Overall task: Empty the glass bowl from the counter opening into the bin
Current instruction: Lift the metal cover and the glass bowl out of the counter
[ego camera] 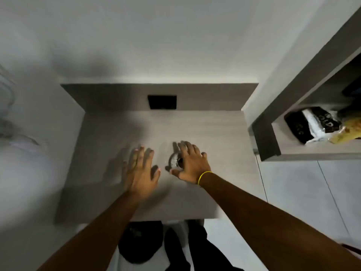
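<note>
our left hand [139, 171] is flat and spread wide, holding nothing, hovering over or resting on the grey counter [109, 145], just beside the bowl on its left. blur makes contact hard to call.

glass bowl [174, 161] sits in the counter opening, roughly mid-counter, slightly right of centre. only a crescent of it shows: clear glass, curved rim catching light, something pale and grainy inside, a dark spot next to it. it looks small and shallow, but most of it is hidden.

our right hand [190, 163] is spread over the bowl's right half, fingers arched across the rim, thumb at the near edge. we can't tell if it's gripping yet or just landing on it. yellow band [204, 178] on that wrist.

handling, as we judge it: rigid, smooth, probably slippery, breakable if it knocks the opening's edge. likely light. we'd pinch the rim on opposite sides, thumb near, fingers far, lift straight up and keep it level so the contents don't spill.

the dark shape under the counter's near edge may be the bin; we can't confirm.
</note>
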### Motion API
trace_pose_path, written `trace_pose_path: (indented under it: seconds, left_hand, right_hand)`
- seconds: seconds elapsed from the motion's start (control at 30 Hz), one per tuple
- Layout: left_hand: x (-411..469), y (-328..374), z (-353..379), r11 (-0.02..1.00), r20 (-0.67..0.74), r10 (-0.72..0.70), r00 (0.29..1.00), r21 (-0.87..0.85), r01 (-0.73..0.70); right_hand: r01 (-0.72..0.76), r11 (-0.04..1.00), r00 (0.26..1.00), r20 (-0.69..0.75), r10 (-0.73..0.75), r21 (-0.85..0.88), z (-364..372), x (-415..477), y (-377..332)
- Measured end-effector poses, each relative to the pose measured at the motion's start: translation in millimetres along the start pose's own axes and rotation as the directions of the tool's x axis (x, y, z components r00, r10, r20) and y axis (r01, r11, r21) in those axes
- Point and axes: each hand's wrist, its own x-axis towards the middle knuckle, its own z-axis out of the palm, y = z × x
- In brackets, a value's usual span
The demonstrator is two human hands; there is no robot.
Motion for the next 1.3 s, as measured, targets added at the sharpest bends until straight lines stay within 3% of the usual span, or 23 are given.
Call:
trace_pose_path:
  seconds: [0.17,0.3,0.7,0.9,1.13,1.3]
  left_hand:
    - [-19,-5,63,0.999,0.107,-0.047,0.993,0.003,0.047]
    - [-25,0,73,1.000,0.005,-0.030,1.000,-0.004,0.030]
    - [-25,-1,75,0.999,-0.007,-0.039,0.999,-0.009,0.039]
    - [-24,0,71,0.999,-0.001,-0.038,0.999,0.000,0.038]
    - [-26,-3,73,0.999,-0.024,-0.031,0.999,0.020,0.032]
    - [-26,-3,74,0.999,-0.025,-0.035,0.999,0.008,0.036]
  right_hand:
    - [0.024,0.999,0.997,0.068,-0.021,-0.044,31,14,11]
    - [0.043,0.999,0.996,0.083,-0.043,-0.002,32,18,17]
    - [0.082,0.993,0.993,0.075,-0.088,0.080,28,19,22]
    - [0.013,0.987,1.000,0.002,-0.014,0.161,6,10,51]
    - [-0.144,0.986,0.988,0.059,0.140,0.083,-5,-13,117]
    - [-0.146,0.988,0.989,0.031,0.144,0.055,0,-20,134]
